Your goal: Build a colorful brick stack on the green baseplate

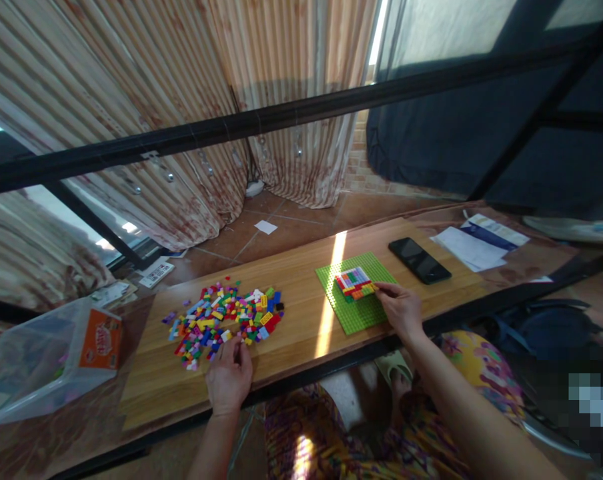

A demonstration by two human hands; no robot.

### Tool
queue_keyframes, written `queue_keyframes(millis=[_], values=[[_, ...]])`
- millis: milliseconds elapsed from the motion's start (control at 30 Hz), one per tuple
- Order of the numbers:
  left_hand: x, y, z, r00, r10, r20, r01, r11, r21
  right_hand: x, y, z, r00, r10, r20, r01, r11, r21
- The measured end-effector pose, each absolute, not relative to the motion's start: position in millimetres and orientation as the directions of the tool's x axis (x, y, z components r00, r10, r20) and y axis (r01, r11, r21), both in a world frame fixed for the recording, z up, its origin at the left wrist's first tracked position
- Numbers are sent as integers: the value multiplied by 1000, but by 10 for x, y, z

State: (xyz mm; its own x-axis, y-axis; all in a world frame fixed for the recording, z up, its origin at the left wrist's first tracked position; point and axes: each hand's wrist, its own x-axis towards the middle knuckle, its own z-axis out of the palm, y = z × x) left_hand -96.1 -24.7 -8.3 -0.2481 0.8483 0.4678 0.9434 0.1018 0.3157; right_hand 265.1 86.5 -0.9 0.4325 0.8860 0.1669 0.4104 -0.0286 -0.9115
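A green studded baseplate [354, 321] lies on the wooden board, bearing a small flat build of multicoloured toy bricks [354, 283]. At the right-hand corner of that build, my right hand [403, 311] is closed in a pinch on a brick, which the fingertips mostly cover. To the left spreads a loose pile of small toy bricks [226, 317] in many colours. My left hand [229, 377] rests at the pile's near edge with its fingers curled together; what they hold, if anything, is hidden.
A black phone [419, 260] lies right of the baseplate, with papers [474, 248] beyond it. A clear plastic bin [41, 357] with an orange label stands left of the wooden board [291, 280]. A dark metal rail [281, 120] crosses behind, before curtains [181, 80].
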Motion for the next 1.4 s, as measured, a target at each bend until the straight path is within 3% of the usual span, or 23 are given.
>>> queue_keyframes(millis=[300, 700, 1400], values=[[-970, -250, -123, -254, 849, 463, 942, 107, 319, 2668, 871, -19, 398, 888, 228, 509, -7, -861], [-950, -254, -103, -237, 844, 481, 947, 91, 307, 2793, 1045, -191, 400, 916, 17, 190, -64, -980], [-900, -264, -81, -309, 871, 381, 919, 172, 354, 2834, 1090, -167, 352, 935, 37, 298, -75, -952]])
